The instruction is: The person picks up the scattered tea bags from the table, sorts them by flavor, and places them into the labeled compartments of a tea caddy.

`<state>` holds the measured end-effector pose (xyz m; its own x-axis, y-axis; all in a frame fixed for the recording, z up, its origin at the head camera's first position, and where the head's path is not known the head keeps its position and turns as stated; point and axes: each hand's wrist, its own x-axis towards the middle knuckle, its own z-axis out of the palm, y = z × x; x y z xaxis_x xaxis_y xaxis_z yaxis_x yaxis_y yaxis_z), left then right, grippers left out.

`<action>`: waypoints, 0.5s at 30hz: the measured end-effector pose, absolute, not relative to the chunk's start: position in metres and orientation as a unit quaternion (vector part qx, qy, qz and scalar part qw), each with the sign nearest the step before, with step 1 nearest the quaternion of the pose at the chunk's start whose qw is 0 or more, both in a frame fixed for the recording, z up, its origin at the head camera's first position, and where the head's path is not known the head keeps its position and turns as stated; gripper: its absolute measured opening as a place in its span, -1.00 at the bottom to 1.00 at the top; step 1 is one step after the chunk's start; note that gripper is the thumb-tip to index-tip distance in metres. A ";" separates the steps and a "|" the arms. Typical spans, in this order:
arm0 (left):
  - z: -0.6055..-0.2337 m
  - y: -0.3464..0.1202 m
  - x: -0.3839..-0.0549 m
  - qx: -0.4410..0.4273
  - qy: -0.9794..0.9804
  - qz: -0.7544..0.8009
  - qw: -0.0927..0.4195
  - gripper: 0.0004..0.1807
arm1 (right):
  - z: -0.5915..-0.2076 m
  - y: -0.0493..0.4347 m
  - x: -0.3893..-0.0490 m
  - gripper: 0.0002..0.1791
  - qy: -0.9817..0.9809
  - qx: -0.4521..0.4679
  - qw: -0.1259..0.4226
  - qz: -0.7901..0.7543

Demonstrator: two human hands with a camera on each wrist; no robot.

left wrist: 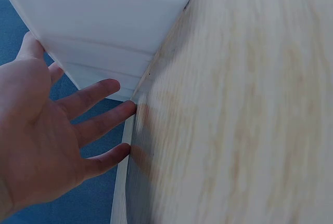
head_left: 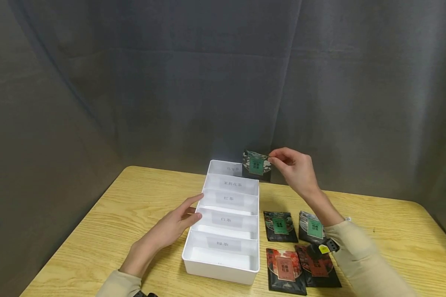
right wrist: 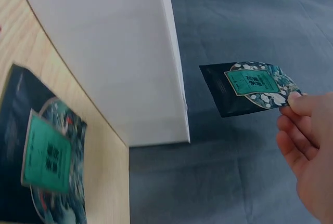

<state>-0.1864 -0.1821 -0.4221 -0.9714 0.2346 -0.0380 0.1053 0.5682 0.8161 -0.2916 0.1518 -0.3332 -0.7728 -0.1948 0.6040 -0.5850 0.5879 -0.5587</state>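
In the head view, my right hand (head_left: 293, 169) pinches a dark tea sachet with a green label (head_left: 256, 164) by its edge, over the far right corner of the white divided box (head_left: 221, 266). The right wrist view shows this sachet (right wrist: 252, 86) between thumb and fingers, beside the box's wall (right wrist: 114, 68). At the box's left side is my left hand (head_left: 169, 227), fingers extended, thumb and fingertips at the rim. From the left wrist, the left hand (left wrist: 47, 130) appears spread against the box's outer side (left wrist: 109, 21).
The box has several compartments in a row, each with a paper label (head_left: 228, 199). Right of it lie green-label sachets (head_left: 280, 227) and red-label sachets (head_left: 286, 270) on the wooden table (head_left: 134, 206). A grey curtain (head_left: 208, 82) hangs behind the table.
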 end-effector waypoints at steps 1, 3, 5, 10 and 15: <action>-0.422 -0.182 -0.186 0.096 0.883 0.454 0.071 -0.39 | -0.334 0.148 -0.291 -0.91 -0.854 0.234 0.249 0.393; -0.422 -0.182 -0.186 0.096 0.883 0.454 0.071 -0.39 | -0.336 0.140 -0.290 -0.91 -0.849 0.247 0.250 0.394; -0.422 -0.182 -0.186 0.097 0.881 0.458 0.073 -0.39 | -0.338 0.132 -0.289 -0.92 -0.847 0.260 0.247 0.392; -0.422 -0.182 -0.184 0.095 0.881 0.459 0.072 -0.39 | -0.344 0.119 -0.285 -0.91 -0.844 0.291 0.235 0.385; -0.421 -0.180 -0.184 0.094 0.885 0.451 0.070 -0.38 | -0.352 0.116 -0.283 -0.89 -0.854 0.294 0.217 0.371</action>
